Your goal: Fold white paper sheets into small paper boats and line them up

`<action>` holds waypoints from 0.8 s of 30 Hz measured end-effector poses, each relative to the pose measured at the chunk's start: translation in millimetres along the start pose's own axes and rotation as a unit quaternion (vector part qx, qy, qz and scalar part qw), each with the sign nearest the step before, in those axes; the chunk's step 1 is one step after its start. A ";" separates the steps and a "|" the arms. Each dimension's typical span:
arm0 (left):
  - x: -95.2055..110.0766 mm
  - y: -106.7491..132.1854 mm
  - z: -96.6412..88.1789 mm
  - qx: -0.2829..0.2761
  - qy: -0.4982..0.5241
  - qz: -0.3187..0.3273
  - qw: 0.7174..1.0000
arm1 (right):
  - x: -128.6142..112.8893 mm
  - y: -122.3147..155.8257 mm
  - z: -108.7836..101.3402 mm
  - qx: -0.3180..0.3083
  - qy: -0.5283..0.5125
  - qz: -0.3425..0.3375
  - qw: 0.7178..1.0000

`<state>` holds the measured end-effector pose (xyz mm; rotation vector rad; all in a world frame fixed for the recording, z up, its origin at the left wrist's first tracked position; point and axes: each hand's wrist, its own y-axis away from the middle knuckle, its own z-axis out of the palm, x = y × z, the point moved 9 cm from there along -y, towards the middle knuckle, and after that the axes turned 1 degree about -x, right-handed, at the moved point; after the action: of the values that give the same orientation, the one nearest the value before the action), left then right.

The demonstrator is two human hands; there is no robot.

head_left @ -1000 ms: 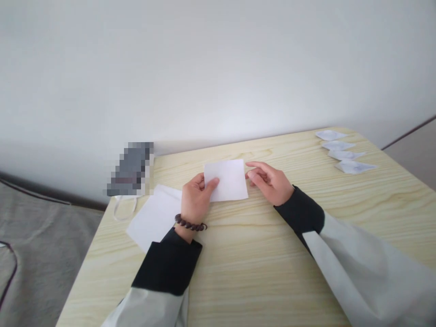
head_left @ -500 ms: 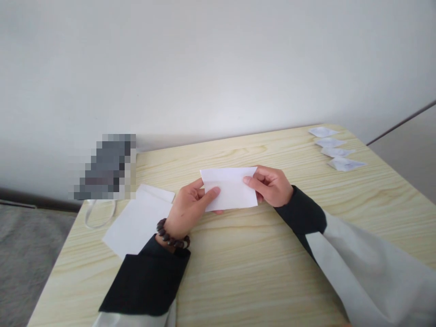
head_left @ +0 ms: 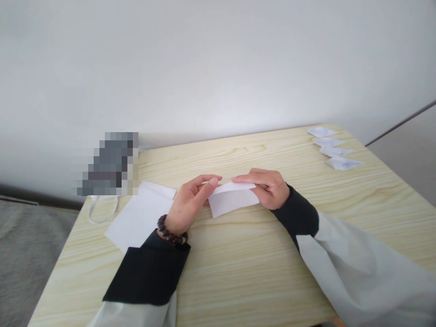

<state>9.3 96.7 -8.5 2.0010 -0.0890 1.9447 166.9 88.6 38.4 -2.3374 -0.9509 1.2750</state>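
Between my two hands is a small white sheet of paper [head_left: 235,203], its upper strip bent over toward me along a crease. My left hand [head_left: 191,200] pinches the paper's left end between thumb and fingers; a dark bead bracelet [head_left: 170,234] circles that wrist. At the right end, my right hand [head_left: 270,187] grips the paper, with the index finger lying along the folded top edge and the thumb below. Some fingertips are hidden behind the paper.
White paper sheets [head_left: 136,218] lie on the wooden table [head_left: 245,272] by my left forearm. Several folded paper boats [head_left: 344,163] stand in a row at the far right. A blurred-out dark object [head_left: 109,163] with a white strap [head_left: 102,211] is at the left, near the wall [head_left: 218,68].
The paper lay flat facing me before; now its upper part is folded over and it tilts. My right index finger has moved onto the top edge.
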 end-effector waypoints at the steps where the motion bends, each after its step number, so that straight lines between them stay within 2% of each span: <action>1: 0.2 -0.1 0.7 -0.003 -0.011 0.002 1.000 | -1.5 -0.2 -0.6 0.003 0.008 -0.007 1.000; 7: 3.9 1.2 5.4 -0.027 -0.080 -0.001 0.996 | -7.2 0.3 -7.0 0.030 0.016 -0.027 0.999; 10: 6.9 0.9 3.5 -0.012 -0.080 0.018 0.997 | 5.6 2.1 -5.2 0.025 -0.053 0.038 0.998; 12: 7.9 0.4 2.4 -0.002 -0.062 0.032 0.998 | 19.2 4.6 -0.4 0.017 -0.110 0.105 0.988; 14: 8.0 0.0 2.7 0.000 -0.053 0.042 0.998 | 25.8 5.8 4.4 0.009 -0.146 0.140 0.979; 17: 10.5 -0.1 3.5 -0.003 -0.070 0.057 0.996 | 26.3 4.2 6.9 0.001 -0.112 0.158 0.981; 21: 15.9 1.1 -2.6 0.032 -0.138 0.079 0.987 | 28.1 4.2 8.6 -0.009 -0.067 0.196 0.978; 24: 12.2 0.9 -3.9 0.039 -0.117 0.071 0.990 | 28.6 5.1 10.9 -0.015 -0.079 0.192 0.978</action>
<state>6.1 99.4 3.6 2.3266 -0.2216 1.8104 170.8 103.9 11.8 -2.5594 -0.5792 1.6191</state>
